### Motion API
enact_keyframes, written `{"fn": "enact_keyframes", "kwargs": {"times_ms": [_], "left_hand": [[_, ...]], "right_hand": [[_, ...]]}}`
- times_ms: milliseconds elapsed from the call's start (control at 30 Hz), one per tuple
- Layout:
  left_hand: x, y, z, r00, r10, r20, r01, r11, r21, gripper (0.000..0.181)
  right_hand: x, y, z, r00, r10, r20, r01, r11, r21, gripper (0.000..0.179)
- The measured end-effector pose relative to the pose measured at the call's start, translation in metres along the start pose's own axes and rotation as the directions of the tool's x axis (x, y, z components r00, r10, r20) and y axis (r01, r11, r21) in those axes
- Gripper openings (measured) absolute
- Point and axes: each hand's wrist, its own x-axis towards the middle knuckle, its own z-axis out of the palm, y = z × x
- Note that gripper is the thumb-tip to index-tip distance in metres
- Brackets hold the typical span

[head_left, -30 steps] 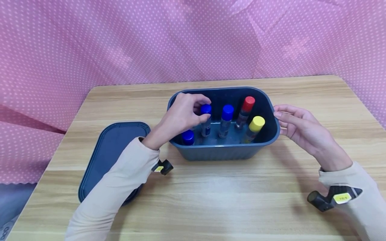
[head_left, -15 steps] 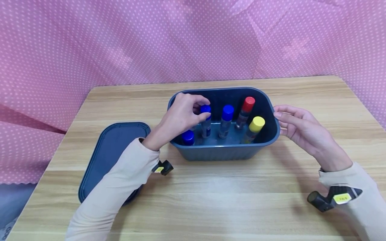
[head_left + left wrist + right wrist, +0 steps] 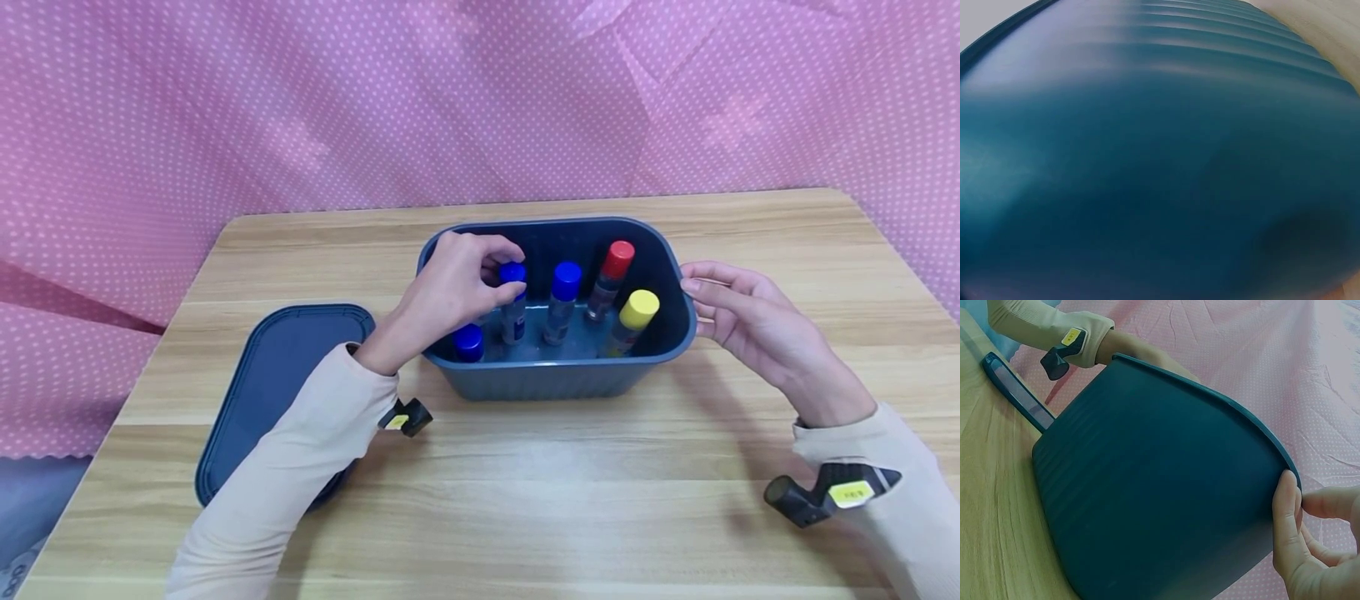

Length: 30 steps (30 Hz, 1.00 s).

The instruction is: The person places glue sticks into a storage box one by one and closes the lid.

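Observation:
My left hand [image 3: 459, 277] reaches over the left of a dark blue bin [image 3: 540, 382], thumb and fingers pinching the blue cap of a slim clear bottle [image 3: 513, 323]. Another blue-capped bottle [image 3: 468, 342] is partly hidden under that hand. Farther right in the bin are a blue-capped bottle [image 3: 564, 300], a red-capped one [image 3: 611, 279] and a yellow-capped one [image 3: 633, 321]. On the bin's right end my right hand [image 3: 753, 321] rests loosely extended fingers against the rim. Its fingertips [image 3: 1286, 487] press the outer wall close under the rim in the right wrist view.
A dark blue lid [image 3: 281, 375] lies flat on the wooden table [image 3: 562, 492], left of the bin and partly under the left sleeve. Behind the table hangs a pink dotted curtain [image 3: 390, 100]. The bin's wall [image 3: 1147, 156] fills the left wrist view.

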Motion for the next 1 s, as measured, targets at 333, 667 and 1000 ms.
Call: {"fn": "enact_keyframes", "kwargs": {"times_ms": [333, 667, 1000], "left_hand": [[-0.018, -0.005, -0.023, 0.988, -0.027, -0.155, -0.001, 0.984, -0.177, 0.028], [-0.073, -0.036, -0.068, 0.897, -0.123, -0.425, 0.09, 0.991, -0.098, 0.019], [-0.158, -0.116, -0.094, 0.859, -0.324, -0.396, 0.379, 0.923, 0.067, 0.027]], "right_hand": [[0.001, 0.001, -0.001, 1.0, 0.002, 0.005, -0.002, 1.0, 0.002, 0.028], [0.001, 0.001, 0.0, 1.0, -0.011, 0.021, 0.011, 1.0, -0.007, 0.029], [0.001, 0.001, 0.001, 0.999, -0.019, 0.03, 0.02, 1.0, -0.007, 0.03]]}}
